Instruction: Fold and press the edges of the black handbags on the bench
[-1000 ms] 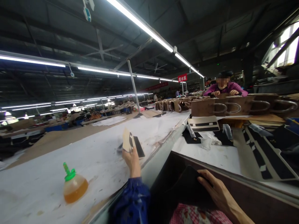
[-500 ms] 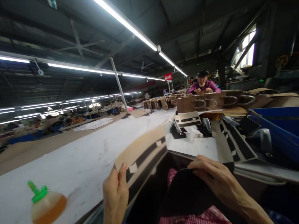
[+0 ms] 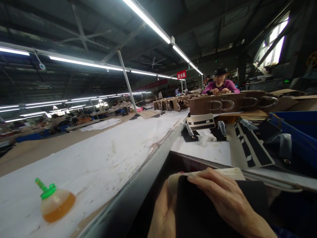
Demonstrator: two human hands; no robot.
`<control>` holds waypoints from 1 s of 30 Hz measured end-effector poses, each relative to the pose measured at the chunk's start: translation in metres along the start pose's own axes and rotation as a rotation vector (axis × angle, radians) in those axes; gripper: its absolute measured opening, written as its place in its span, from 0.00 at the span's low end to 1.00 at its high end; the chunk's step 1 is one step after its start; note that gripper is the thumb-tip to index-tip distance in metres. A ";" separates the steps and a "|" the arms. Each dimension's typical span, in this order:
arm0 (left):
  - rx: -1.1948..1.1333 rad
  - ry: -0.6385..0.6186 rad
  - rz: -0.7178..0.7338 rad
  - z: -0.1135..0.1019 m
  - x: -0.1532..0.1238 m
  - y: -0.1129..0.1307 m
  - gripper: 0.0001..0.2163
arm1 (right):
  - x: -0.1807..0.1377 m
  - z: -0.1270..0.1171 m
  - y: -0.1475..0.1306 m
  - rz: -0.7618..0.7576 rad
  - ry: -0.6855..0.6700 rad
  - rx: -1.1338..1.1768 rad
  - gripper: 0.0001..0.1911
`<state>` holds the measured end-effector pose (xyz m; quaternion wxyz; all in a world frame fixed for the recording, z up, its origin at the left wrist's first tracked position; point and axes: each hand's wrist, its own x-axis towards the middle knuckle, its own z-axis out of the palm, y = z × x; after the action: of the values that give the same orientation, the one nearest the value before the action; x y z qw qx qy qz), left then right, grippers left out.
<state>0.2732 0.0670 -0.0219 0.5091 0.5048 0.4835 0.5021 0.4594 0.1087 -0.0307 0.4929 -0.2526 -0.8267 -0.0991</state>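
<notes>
Left hand [image 3: 164, 210] clamped on beige panel [image 3: 234, 173] at its left end, right hand [image 3: 224, 195] clamped on black panel [image 3: 194, 206] at the top edge, thumb hidden, black in front of beige, both held up beside the worktop [image 3: 109, 158], amber-filled bottle [image 3: 58, 203] well apart to the left.

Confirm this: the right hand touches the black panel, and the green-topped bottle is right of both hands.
Wrong side: the head view shows the green-topped bottle left of the left hand and the right hand, which does touch the black panel.
</notes>
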 end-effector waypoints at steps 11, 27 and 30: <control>0.076 -0.015 0.188 0.001 -0.008 -0.011 0.22 | 0.001 -0.001 -0.011 -0.095 -0.044 -0.026 0.21; 0.129 0.009 0.349 0.004 -0.011 -0.017 0.18 | -0.002 -0.008 -0.014 -0.121 -0.070 0.005 0.30; 0.130 0.011 0.381 0.006 -0.011 -0.019 0.19 | -0.002 -0.008 -0.014 -0.111 -0.086 0.014 0.31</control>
<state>0.2796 0.0560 -0.0412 0.3688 0.6161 0.4135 0.5599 0.4596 0.0926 -0.0273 0.4526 -0.2069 -0.8604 -0.1095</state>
